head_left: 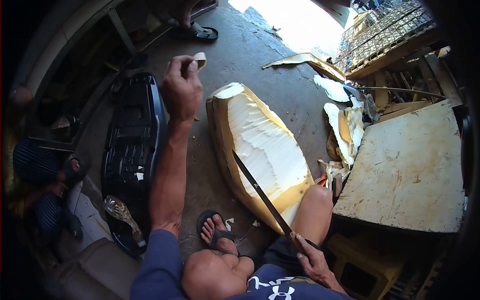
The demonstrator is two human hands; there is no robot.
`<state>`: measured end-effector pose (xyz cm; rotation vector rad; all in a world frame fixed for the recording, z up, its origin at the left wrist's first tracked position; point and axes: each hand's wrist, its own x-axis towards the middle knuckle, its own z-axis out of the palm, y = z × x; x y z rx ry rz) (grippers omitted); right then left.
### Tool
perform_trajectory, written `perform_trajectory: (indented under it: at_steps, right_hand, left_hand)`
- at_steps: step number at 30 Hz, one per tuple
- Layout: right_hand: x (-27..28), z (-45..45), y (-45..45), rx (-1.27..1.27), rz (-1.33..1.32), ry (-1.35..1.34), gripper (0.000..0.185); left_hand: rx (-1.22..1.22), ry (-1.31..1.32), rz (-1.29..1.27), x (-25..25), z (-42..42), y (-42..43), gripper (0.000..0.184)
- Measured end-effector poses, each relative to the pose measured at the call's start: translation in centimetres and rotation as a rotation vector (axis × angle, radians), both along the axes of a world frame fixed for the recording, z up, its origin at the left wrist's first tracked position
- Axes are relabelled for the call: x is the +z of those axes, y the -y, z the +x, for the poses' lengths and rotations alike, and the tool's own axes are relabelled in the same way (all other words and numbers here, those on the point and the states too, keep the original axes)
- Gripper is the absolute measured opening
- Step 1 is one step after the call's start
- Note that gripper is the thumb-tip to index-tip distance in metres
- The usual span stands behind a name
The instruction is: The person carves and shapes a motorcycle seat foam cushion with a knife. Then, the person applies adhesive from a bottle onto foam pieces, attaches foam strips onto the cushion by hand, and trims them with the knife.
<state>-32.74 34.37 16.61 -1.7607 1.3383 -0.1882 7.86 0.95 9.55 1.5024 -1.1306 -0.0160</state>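
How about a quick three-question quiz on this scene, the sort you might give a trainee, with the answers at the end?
1. What does the raised left hand hold?
A) a sandal
B) a curled pale strip
C) a wooden plank

2. True or false: the black panel lies to the left of the large pale block.

3. Fill in the missing word: the right hand grips a long-bladed ____, which slants over the block.

Key:
1. B
2. True
3. knife
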Motion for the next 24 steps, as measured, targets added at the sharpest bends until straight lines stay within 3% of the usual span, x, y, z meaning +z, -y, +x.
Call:
perform_trajectory:
  at_steps: [1,2,3,4,6,8,10,12,15,18,20,24]
  right_hand:
    - [0.4,-0.3,-0.6,-0.052,-0.052,-0.011,0.056]
    - [0.6,-0.7,-1.3,-0.104,-0.109,-0.021,0.055]
    - [1.5,-1.3,-2.3,-0.085,-0.161,-0.062,0.057]
    - [2.4,-1.8,-3.3,-0.068,-0.213,-0.104,0.058]
    - [5.0,-1.1,-4.4,-0.566,-0.066,-0.077,0.063]
    - [3.5,-2.9,-5.7,-0.768,-0.240,0.074,0.064]
    - [4.2,-2.3,-5.7,-1.036,-0.281,0.245,0.065]
    - [4.8,-2.3,-5.4,-1.106,-0.360,0.262,0.065]
    - [5.8,-2.9,-7.2,-1.161,-0.435,0.247,0.063]
    - [5.6,-3.3,-8.6,-1.168,-0.464,0.237,0.062]
    - [5.3,-2.6,-9.4,-1.207,-0.453,0.237,0.062]
    - [3.8,-2.7,-10.5,-1.210,-0.400,0.334,0.061]
  left_hand:
    - [-0.268,0.144,-0.053,2.2,-2.9,1.1,0.019]
    - [-0.515,0.157,-0.131,3.4,-5.8,2.1,0.043]
    - [-0.704,0.115,-0.127,4.3,-8.2,2.9,0.068]
    - [-0.772,0.140,-0.113,3.4,-9.8,4.3,0.079]
    - [-0.834,0.287,0.216,0.8,-11.5,5.2,0.072]
    - [-0.731,0.917,0.493,-6.1,-11.4,5.5,0.067]
    - [-0.715,1.003,0.784,-8.9,-8.7,4.6,0.071]
    - [-0.658,0.800,0.922,-11.3,-6.6,5.2,0.071]
    - [-0.637,0.741,0.887,-10.6,-4.3,5.1,0.068]
    - [-0.465,0.706,0.886,-10.8,-2.3,5.6,0.069]
    - [-0.265,0.618,0.979,-10.3,-1.7,5.1,0.065]
    - [-0.091,0.530,1.118,-9.8,-1.0,1.7,0.062]
